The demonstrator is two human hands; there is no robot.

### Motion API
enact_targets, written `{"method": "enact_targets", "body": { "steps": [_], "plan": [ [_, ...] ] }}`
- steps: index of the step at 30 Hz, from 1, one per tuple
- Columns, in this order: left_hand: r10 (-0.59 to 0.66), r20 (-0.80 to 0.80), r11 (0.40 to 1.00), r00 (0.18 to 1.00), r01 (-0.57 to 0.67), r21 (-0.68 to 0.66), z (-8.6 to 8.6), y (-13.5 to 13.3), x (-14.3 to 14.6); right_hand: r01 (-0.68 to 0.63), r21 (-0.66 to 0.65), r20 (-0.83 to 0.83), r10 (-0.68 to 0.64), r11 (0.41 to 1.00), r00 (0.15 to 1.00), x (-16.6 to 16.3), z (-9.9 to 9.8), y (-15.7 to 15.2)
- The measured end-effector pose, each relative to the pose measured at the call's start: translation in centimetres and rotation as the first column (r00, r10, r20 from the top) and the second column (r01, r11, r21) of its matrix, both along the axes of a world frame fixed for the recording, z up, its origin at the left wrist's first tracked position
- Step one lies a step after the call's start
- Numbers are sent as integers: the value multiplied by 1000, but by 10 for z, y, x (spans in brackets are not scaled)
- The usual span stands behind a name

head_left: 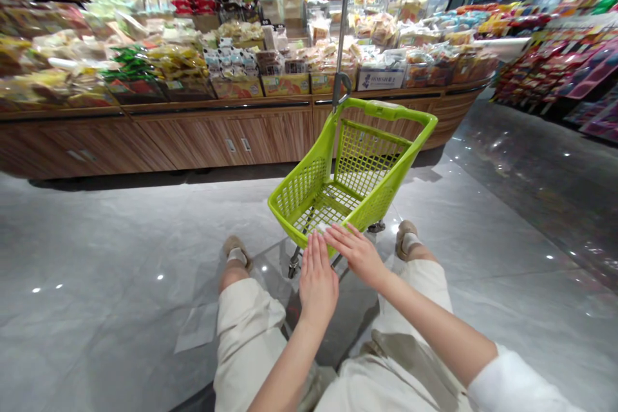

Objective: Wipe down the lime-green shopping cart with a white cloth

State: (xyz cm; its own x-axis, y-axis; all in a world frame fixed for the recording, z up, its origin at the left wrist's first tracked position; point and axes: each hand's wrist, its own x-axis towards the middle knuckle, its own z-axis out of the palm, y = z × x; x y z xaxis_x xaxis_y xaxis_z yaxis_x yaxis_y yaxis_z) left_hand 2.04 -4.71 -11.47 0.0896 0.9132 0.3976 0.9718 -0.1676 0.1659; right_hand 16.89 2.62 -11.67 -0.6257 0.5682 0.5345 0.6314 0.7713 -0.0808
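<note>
Both hands rest flat — fingers straight, grip released — on the near rim of the green basket [355, 170]: left hand [317, 280] beside right hand [358, 252].

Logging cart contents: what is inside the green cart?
The green cart looks empty; only its mesh floor shows. Both hands, left and right, cover its near rim, hiding that corner.

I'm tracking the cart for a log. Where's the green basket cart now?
In the head view, the green basket cart stands centre on the grey floor, just beyond both hands, before the wooden display counter.
</note>
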Motion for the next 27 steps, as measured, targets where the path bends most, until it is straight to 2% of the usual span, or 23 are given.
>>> {"method": "enact_targets", "body": {
  "steps": [2,4,7,9,12,14,16,19,21,22,24,27],
  "plan": [
    [-6,-1,1000,1000,6,-13,1,-1,-2,73,2,-31,-73,997,997,24,7,25],
    [-2,0,1000,1000,2,-18,2,-1,-1,225,-9,-83,-225,974,971,46,15,51],
    [14,9,1000,1000,-14,-19,2,0,5,342,-17,-101,-342,939,934,48,17,56],
    [25,19,1000,999,-25,-18,1,0,9,282,3,-77,-281,959,957,29,12,35],
    [27,18,999,999,-27,-20,0,0,9,78,22,-8,-77,997,997,0,4,-1],
    [18,16,1000,1000,-18,-17,0,0,7,-22,15,37,22,1000,999,-2,4,-5],
    [10,20,1000,1000,-10,-10,0,0,5,-8,10,42,8,1000,999,13,8,12],
    [8,26,1000,1000,-7,-11,2,0,5,210,5,-46,-209,978,977,42,16,47],
    [14,32,1000,999,-13,-13,2,0,7,339,-13,-97,-339,941,936,46,17,54],
    [17,37,1000,999,-17,-11,1,0,8,363,-18,-105,-363,932,926,41,15,49],
    [25,48,1000,999,-25,-2,0,1,9,307,-3,-84,-306,952,948,22,9,28],
    [25,48,1000,999,-26,10,-1,0,8,75,27,7,-75,997,997,-1,4,-2]
  ]
}}
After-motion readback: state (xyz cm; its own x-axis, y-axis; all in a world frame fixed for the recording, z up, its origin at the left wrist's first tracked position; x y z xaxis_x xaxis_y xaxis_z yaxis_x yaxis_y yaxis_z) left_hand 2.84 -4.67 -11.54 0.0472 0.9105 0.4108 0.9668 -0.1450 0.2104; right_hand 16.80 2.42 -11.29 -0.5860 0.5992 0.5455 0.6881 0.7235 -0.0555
